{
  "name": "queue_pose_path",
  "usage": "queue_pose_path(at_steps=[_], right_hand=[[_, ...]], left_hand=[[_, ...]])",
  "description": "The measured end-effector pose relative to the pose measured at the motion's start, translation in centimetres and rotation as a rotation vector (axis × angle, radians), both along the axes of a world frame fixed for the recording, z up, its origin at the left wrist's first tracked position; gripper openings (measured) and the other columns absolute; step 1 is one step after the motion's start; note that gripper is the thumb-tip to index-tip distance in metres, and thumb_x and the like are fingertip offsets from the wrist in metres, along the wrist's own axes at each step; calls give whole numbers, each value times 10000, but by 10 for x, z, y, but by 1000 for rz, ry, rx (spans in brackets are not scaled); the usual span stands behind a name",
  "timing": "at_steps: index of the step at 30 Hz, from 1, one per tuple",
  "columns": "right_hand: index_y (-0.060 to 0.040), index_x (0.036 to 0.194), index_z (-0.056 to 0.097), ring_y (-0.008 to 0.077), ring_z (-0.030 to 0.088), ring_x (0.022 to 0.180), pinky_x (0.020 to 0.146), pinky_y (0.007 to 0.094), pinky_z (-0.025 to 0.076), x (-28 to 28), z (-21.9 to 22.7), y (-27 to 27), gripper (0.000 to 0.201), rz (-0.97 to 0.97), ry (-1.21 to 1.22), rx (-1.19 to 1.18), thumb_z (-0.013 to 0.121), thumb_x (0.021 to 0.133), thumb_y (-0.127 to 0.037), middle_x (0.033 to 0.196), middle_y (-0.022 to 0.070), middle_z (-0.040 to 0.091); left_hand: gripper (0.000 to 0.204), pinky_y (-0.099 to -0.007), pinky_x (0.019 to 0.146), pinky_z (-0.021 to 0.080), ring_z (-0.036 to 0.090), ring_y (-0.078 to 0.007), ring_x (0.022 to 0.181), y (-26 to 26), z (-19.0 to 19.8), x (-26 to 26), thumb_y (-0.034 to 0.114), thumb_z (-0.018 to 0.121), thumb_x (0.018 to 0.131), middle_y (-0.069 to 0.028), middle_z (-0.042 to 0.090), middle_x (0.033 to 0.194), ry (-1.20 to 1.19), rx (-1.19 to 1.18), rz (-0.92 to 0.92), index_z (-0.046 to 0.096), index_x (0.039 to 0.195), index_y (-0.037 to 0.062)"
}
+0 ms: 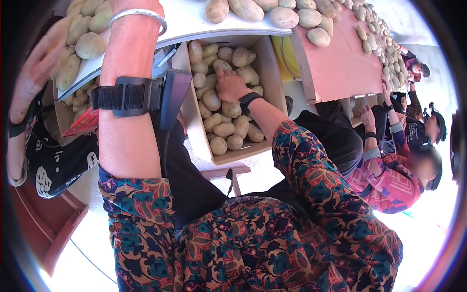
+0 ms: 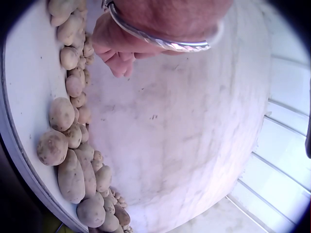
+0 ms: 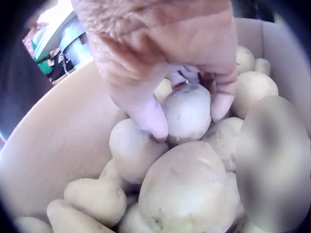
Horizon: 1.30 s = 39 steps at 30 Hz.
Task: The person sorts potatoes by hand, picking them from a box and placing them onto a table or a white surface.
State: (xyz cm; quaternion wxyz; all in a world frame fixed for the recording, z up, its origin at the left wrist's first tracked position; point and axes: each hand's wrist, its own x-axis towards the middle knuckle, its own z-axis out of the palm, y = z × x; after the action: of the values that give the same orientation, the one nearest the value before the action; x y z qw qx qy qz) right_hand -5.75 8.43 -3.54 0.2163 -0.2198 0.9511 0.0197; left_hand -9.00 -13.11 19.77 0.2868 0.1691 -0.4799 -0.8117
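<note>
The right hand (image 3: 165, 63) had its grip around a potato (image 3: 187, 111) in the box (image 1: 270, 73). The left hand (image 2: 119, 51) hung loosely curled, holding nothing.

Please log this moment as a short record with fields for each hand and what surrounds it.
Right hand: grips one pale potato between thumb and fingers, inside a cardboard box of potatoes.
Left hand: raised over the white belt, fingers loosely curled, holding nothing; silver bangle on its wrist.
Belt edge: a row of potatoes lies along it.
Others: seated workers further along the line.
</note>
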Motion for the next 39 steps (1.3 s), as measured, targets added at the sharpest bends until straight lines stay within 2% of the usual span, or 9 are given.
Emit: queue_pose_path(at_steps=[5,10,14,15,20,22,25,32,39], right_hand=[[-41,1169,549,351,550,1146,938,422,486,12,28,16,465,-116,-49,-262,628,739,-202,1167,207,579],[-58,989,661,337,624,1012,820,446,525,55,56,27,321,244,-305,-47,610,712,-211,1035,163,639],[-110,766,730,286,691,851,645,433,539,113,24,30,148,341,25,121,615,716,-188,863,124,704],[-132,756,743,264,695,842,601,439,528,108,40,18,140,271,-86,162,616,736,-188,881,114,716],[-128,850,757,249,696,915,675,469,540,85,18,4,183,303,-138,253,631,742,-206,948,65,731],[-116,899,759,272,685,955,765,427,545,69,30,15,236,339,-387,129,674,694,-198,964,89,726],[-108,915,757,259,682,968,800,361,534,70,37,18,287,282,-412,166,679,652,-193,974,109,720],[-89,922,749,267,675,984,802,384,534,79,27,11,284,327,-333,125,677,667,-192,1016,116,711],[-31,860,736,330,680,914,749,413,535,62,46,32,318,92,-513,-34,685,574,-159,904,185,704]], left_hand=[[180,-235,684,521,638,-174,799,-4,-5,-6,58,553,884,-112,667,912,14,6,-40,607,1022,-44],[278,-281,794,529,648,-218,908,-23,-31,-23,60,569,890,-163,657,1027,36,-6,-165,567,1131,-77],[367,-318,881,535,656,-253,994,-35,-47,-35,62,582,894,-203,649,1120,163,-41,-264,535,1218,-104],[359,-306,876,529,656,-234,989,-15,-26,-31,62,591,887,-181,655,1112,83,-60,-177,549,1206,-97],[340,-228,786,496,644,-167,957,10,-3,0,106,584,900,-141,667,1102,-92,-49,-131,542,1199,-51],[336,-229,775,496,643,-165,944,12,2,3,108,577,905,-144,667,1102,-70,-50,-144,537,1202,-43],[329,-229,763,494,641,-159,925,15,4,3,106,568,909,-144,669,1100,-64,-42,-152,535,1204,-36],[322,-226,760,492,642,-153,910,18,4,2,100,561,904,-138,676,1087,-88,-51,-145,548,1200,-26],[336,-230,764,491,640,-153,912,17,-4,-3,104,564,899,-137,675,1098,-135,-43,-129,540,1210,-23]])
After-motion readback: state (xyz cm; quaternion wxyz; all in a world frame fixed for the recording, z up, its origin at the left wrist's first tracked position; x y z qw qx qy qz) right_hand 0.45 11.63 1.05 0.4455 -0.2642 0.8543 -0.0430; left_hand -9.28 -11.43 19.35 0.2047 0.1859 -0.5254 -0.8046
